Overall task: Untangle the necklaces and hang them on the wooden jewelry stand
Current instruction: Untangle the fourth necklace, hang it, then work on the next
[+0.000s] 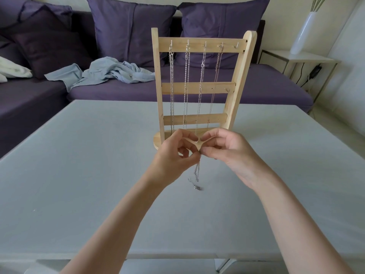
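Necklace (pixel 197 173), light, limp, snag-prone, is dangling before the wooden jewelry stand (pixel 199 88), both hands' fingers (pixel 192 155) pinching its upper end.

The stand (pixel 199 86) sits on the table (pixel 79 155), with four necklaces (pixel 185 86) hanging side by side from its top hooks. Both hands – left hand (pixel 173 155), right hand (pixel 227 151) – meet in front of its base, and a chain (pixel 196 175) hangs below them. Behind the table is a sofa (pixel 118 91).
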